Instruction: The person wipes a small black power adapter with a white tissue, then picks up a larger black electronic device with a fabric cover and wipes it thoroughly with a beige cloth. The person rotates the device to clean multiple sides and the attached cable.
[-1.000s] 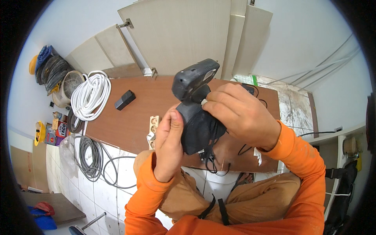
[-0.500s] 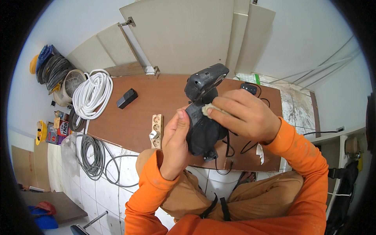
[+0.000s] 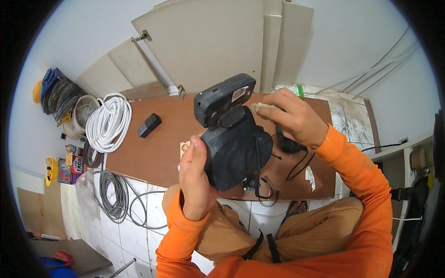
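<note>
My left hand [image 3: 197, 173] is closed around the side of a black cap-like fabric piece [image 3: 236, 160] with a hanging cord. A scuffed black box-shaped unit [image 3: 222, 101], with a pale label on one face, is joined to its top. My right hand [image 3: 296, 118] pinches a small, crumpled, pale cloth [image 3: 264, 107]. That cloth sits just right of the boxy unit, apart from the black fabric. Beneath the right hand a rounded black device [image 3: 290, 145] with a cable lies on the brown board [image 3: 134, 155].
On the board are a black block [image 3: 149, 125], a partly hidden power strip [image 3: 185, 147] and a white scrap [image 3: 310, 178]. Coils of white hose [image 3: 110, 123] and grey cable [image 3: 112, 197] lie to the left. Pale panels [image 3: 208, 41] lean at the back.
The cloth has come off the black piece as my right hand moved up and right. My left hand has turned the piece and shifted it left, so the labelled face now shows.
</note>
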Available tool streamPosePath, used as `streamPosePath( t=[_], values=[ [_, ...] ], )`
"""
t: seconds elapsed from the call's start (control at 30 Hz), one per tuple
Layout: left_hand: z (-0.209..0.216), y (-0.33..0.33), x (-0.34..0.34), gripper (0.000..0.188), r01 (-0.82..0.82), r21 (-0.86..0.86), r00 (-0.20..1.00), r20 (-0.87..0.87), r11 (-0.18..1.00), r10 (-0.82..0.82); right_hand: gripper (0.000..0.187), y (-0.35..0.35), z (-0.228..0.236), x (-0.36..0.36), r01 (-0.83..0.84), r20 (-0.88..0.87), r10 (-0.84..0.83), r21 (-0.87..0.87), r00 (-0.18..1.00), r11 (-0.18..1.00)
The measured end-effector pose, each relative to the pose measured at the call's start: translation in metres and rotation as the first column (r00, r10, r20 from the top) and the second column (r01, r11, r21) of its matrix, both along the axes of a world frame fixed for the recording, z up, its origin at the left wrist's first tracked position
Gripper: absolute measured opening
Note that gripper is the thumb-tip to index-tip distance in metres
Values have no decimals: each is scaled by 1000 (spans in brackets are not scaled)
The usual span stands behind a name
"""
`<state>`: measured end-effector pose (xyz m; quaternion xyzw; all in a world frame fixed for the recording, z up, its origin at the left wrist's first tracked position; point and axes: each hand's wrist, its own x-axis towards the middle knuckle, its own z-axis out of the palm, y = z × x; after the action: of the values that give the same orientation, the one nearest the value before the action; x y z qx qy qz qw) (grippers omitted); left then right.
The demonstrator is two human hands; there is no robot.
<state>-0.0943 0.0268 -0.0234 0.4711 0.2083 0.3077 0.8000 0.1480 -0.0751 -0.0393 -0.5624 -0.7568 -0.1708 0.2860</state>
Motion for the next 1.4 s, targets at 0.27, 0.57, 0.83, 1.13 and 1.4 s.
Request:
streamPosePath(
  t=[0.27,0.57,0.83,1.13,1.4],
  values=[
    [-3,-1,6,57,-35,-23,998,-47,999,34,25,11,17,-43,-84,90,69,182,994,980],
    [-13,-3,11,51,29,5,997,-65,1000,-28,29,2,23,-87,-293,70,296,-56,953,955],
    [-16,6,8,56,101,-172,986,150,980,-75,39,4,17,-56,-238,90,225,175,970,955],
    [-15,11,9,59,204,-264,971,180,943,-159,35,8,-2,-5,-27,63,22,86,998,996],
    [-7,14,0,55,243,-402,926,367,883,-88,29,-4,20,-9,147,-768,-70,32,637,989]
  ],
)
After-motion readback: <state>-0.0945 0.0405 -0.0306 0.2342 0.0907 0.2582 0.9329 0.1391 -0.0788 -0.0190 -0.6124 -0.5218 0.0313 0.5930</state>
